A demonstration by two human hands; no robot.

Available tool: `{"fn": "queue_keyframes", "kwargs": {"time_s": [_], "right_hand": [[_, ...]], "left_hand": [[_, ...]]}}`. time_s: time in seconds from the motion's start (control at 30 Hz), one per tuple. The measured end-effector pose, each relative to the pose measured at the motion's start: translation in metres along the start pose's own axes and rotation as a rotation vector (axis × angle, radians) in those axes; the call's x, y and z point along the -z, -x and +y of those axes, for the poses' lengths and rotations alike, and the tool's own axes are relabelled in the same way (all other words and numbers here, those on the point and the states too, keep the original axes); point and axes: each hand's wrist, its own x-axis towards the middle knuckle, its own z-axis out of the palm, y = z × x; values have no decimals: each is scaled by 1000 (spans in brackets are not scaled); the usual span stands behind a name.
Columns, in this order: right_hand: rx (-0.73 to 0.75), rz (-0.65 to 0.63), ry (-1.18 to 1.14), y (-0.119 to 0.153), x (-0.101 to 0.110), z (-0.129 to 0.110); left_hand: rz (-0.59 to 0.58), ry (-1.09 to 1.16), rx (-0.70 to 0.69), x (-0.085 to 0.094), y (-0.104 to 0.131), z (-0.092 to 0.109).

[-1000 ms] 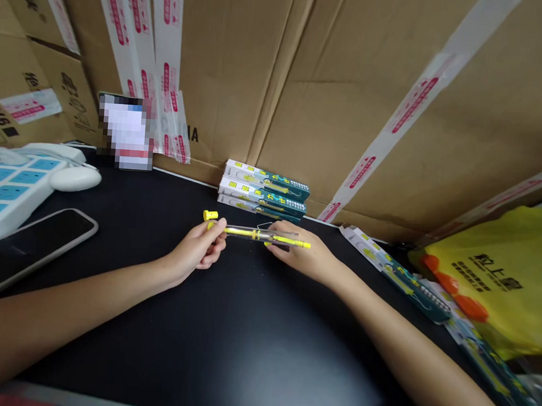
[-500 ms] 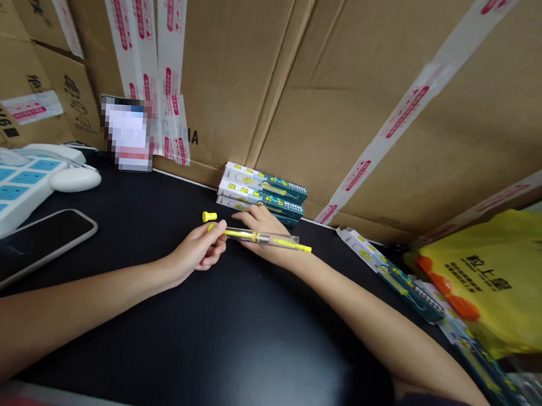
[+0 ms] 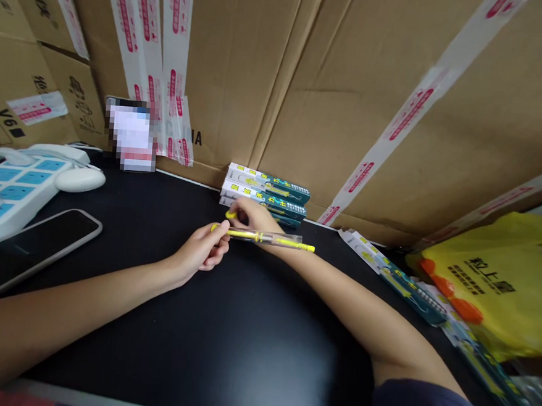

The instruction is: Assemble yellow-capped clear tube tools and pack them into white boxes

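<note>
A tubular spring scale point(image 3: 283, 240), with a clear tube and yellow inner parts, lies level across the middle of the view. My left hand point(image 3: 208, 247) is closed round its left end, thumb on top. Just behind the tube, my right hand point(image 3: 253, 215) pinches a small yellow cap point(image 3: 230, 214) between its fingertips. The tube hides part of the right hand and wrist. Right behind that hand, printed spring scale boxes point(image 3: 266, 187) lie stacked against the cardboard.
More spring scale boxes point(image 3: 393, 276) lie along the right edge beside a yellow plastic bag point(image 3: 492, 280). On the left are a phone point(image 3: 35, 251) and a white power strip point(image 3: 25, 195). Large cardboard point(image 3: 243, 71) walls off the back of the black table point(image 3: 187, 345).
My right hand has drawn in from the stacked boxes and picked the yellow cap up off the table. My left hand keeps holding the spring scale in nearly the same place.
</note>
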Motion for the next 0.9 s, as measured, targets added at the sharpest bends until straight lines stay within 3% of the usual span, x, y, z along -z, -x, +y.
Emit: {"fn": "queue_keyframes", "kwargs": {"time_s": [0.13,0.23,0.37,0.53,0.9], "right_hand": [[-176,219,-250,49,29,7],[-406,388,-593,95,50,-1],[-479,518,-796,137,59,-20],[-423,554,-725,144,55,-34],[-440,572,-739,145,50,-35]], "left_hand": [[10,17,7,0,2,1],[34,45,4,-1,3,1],[79,42,-15,-2,4,2],[94,12,-21,-4,4,3],[66,-107,-16,-4,5,0]]}}
